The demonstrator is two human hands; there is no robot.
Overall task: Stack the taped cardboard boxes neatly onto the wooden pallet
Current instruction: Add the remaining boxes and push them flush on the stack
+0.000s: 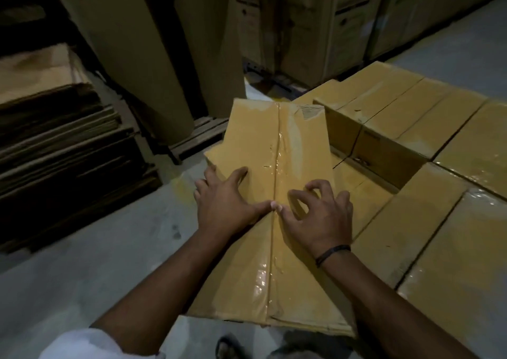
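Your left hand (222, 196) lies flat and spread on the top of the taped box (274, 166), fingers reaching its left edge, gripping nothing. Your right hand (321, 213) rests on the same top just right of the tape seam (275, 172), fingers curled with the tips pressing down, nothing clasped. The two thumbs meet at the seam. The box sits at the near left corner of the stacked boxes (428, 221), over the grey floor (96, 262). Flattened cardboard (60, 144) is piled to the left.
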